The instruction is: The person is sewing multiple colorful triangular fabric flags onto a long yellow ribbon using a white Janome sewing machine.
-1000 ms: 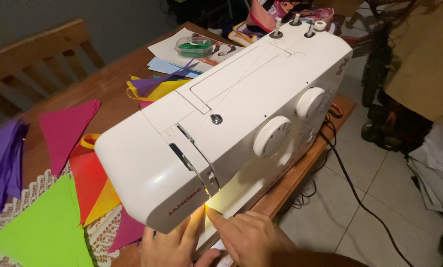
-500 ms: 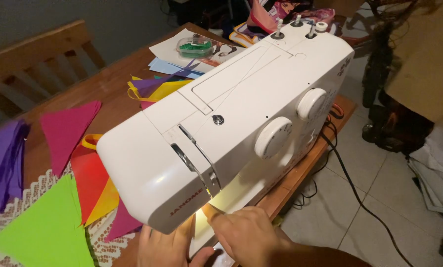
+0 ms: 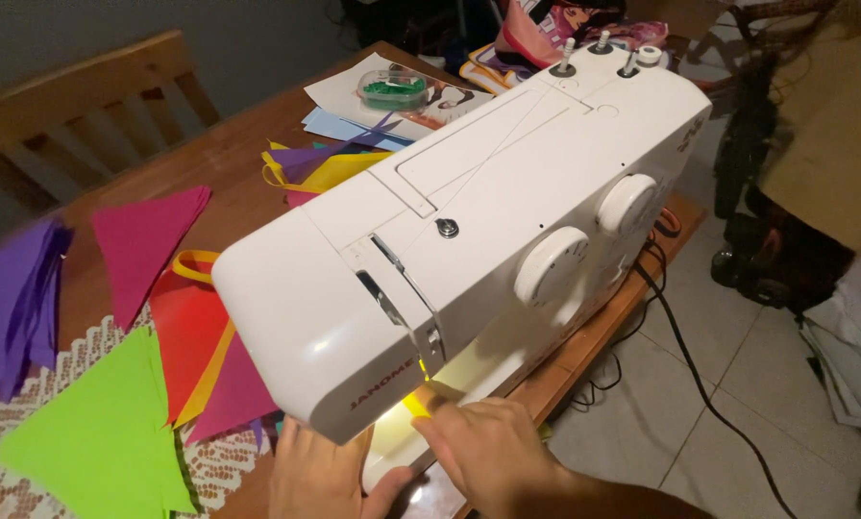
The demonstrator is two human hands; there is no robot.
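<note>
Yellow fabric [image 3: 419, 402] lies lit under the needle area, touched by the right hand's [image 3: 493, 452] extended fingers, palm flat and gripping nothing. Just left of it, the left hand [image 3: 320, 469] rests spread beneath the white sewing machine [image 3: 488, 221]. Farther left, beyond both hands, lie green [image 3: 104, 432], red and pink pennants [image 3: 147, 235].

Head view, close above sewing machine [image 3: 469, 240]
</note>
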